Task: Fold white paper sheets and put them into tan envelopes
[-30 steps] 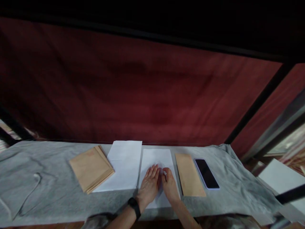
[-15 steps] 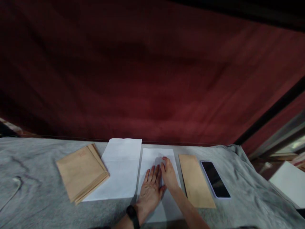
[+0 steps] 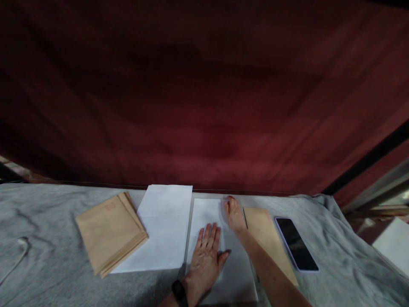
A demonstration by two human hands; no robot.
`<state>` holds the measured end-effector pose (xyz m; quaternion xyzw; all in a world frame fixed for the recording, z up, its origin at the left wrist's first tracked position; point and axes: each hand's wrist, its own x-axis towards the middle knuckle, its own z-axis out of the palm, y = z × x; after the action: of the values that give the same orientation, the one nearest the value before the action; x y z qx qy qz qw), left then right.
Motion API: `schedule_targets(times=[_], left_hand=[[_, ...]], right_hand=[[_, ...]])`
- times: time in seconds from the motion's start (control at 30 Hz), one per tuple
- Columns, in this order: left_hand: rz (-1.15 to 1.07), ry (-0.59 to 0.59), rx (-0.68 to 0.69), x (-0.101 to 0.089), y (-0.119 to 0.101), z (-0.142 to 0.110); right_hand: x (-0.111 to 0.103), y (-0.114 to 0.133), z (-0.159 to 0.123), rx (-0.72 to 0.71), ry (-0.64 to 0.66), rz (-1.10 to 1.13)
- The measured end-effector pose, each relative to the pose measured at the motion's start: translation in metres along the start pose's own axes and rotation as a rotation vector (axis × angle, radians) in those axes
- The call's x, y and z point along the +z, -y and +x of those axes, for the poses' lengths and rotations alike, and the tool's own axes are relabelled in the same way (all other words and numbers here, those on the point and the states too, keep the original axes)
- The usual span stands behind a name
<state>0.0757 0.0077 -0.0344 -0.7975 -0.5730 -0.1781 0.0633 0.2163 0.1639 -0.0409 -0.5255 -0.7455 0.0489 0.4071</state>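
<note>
My left hand (image 3: 206, 258) lies flat on a white sheet of paper (image 3: 204, 211), fingers stretched out and thumb apart, with a black band on the wrist. At the far right corner of the same sheet, my right hand (image 3: 234, 215) has its fingers bent together over the paper's edge, hiding that corner. Just right of the right forearm is a brown paper envelope (image 3: 260, 221), partly covered by the arm. To the left, more white paper (image 3: 166, 221) lies flat, partly under a stack of brown envelopes (image 3: 110, 232).
A phone with a pale purple case (image 3: 296, 244) lies right of the single envelope. A white cable (image 3: 22, 247) rests at the left on the grey cloth (image 3: 51, 213). Behind the surface hangs a dark red curtain (image 3: 207, 128). A white board-like thing (image 3: 394, 247) stands at the far right.
My right hand has slid from the middle of the sheet to its far right corner. My left hand has stayed on the paper, fingers now flatter and thumb spread. The view has tilted down.
</note>
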Motion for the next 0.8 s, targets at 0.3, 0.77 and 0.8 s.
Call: schedule_targets(times=[0.3,0.77,0.8], left_hand=[[0.106,-0.052,0.095,0.003,0.003,-0.002],[0.066,-0.067,-0.069,0.012,0.027,0.002],[0.070,-0.061,-0.087,0.012,0.029,0.004]], right_hand=[[-0.016,0.056,-0.076,0.057,0.094,0.075],[-0.055,0.069,-0.151,-0.091,0.012,-0.306],[-0.058,0.070,-0.152,-0.092,0.022,-0.321]])
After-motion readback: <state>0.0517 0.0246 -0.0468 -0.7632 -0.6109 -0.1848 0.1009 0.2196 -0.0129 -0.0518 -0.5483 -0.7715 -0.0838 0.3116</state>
